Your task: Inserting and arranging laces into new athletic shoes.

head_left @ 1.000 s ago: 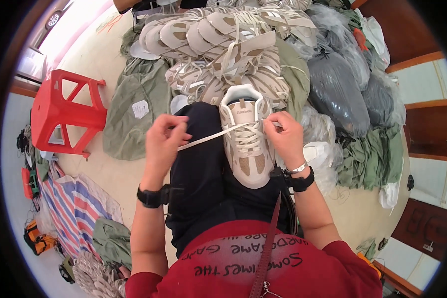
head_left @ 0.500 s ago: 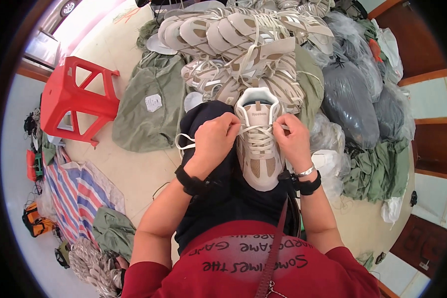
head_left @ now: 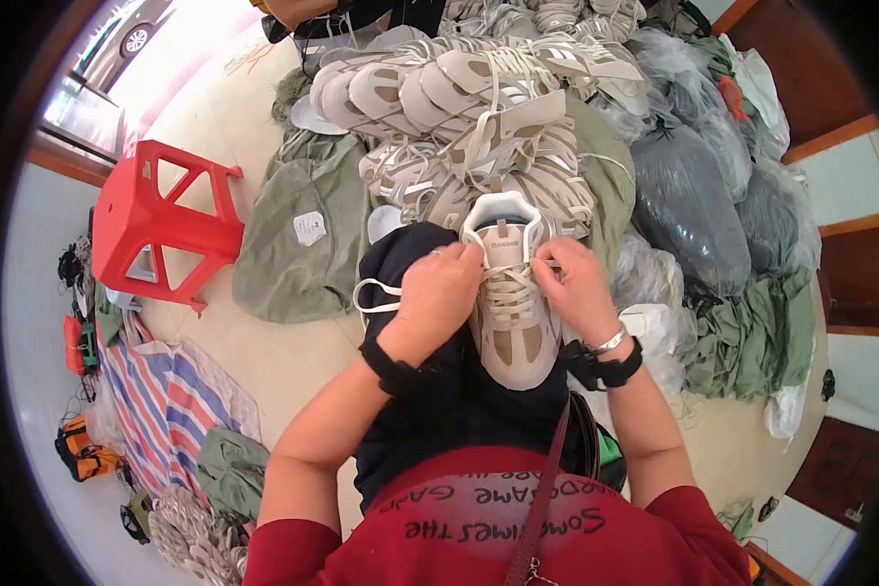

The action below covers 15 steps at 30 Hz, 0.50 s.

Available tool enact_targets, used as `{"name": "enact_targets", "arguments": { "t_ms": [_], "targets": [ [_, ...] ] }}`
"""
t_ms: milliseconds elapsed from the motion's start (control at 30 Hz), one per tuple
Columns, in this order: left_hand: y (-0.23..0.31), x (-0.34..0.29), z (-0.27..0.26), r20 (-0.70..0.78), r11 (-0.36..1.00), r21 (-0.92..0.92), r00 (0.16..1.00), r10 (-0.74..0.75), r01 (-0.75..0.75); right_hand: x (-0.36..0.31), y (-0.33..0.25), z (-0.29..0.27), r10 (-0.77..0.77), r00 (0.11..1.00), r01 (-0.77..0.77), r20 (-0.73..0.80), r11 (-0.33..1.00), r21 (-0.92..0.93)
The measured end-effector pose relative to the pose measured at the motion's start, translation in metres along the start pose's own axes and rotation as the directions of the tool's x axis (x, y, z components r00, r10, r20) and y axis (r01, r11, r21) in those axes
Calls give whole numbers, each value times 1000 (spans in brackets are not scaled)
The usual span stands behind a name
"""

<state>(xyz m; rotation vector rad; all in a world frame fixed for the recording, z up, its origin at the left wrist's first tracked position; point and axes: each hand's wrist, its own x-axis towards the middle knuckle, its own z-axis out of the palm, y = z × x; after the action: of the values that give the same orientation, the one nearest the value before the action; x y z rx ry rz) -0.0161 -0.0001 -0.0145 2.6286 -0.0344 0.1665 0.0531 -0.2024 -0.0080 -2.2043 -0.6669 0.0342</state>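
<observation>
A beige and white sneaker (head_left: 520, 363) rests on my dark-trousered lap, toe toward me and heel away. Its cream shoelace (head_left: 508, 293) criss-crosses up the front below the tongue. My left hand (head_left: 441, 293) is closed at the left edge of the upper eyelets, pinching the lace. A loose lace loop (head_left: 367, 297) sticks out to the left of that hand. On the opposite edge my right hand (head_left: 578, 291) pinches the lace between thumb and fingers. The exact grip of the left fingertips is partly hidden.
Beyond the sneaker lies a large pile of similar shoes (head_left: 391, 93). A red plastic stool (head_left: 156, 220) and a green cloth sack (head_left: 298, 264) are on the left. Grey plastic bags (head_left: 689, 200) and green sacks (head_left: 752, 337) lie at right. A striped sheet (head_left: 166, 400) covers floor lower left.
The view has shifted slightly, so the stool and sneaker appear lower. Both hands stay at the upper eyelets; the lace that stretched across between them no longer shows as clearly.
</observation>
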Motion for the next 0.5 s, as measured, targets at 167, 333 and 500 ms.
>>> {"name": "enact_targets", "arguments": {
  "t_ms": [167,333,500],
  "targets": [
    [-14,22,-38,-51,911,-31,910,410,-412,34,-2,-38,-354,892,394,281,914,-97],
    [-34,44,-44,216,853,-152,826,521,-499,64,10,-43,-431,718,517,546,856,-4],
    [-36,56,-35,310,801,-178,740,596,-571,76,15,-40,-405,618,560,674,828,-16]
  ]
}}
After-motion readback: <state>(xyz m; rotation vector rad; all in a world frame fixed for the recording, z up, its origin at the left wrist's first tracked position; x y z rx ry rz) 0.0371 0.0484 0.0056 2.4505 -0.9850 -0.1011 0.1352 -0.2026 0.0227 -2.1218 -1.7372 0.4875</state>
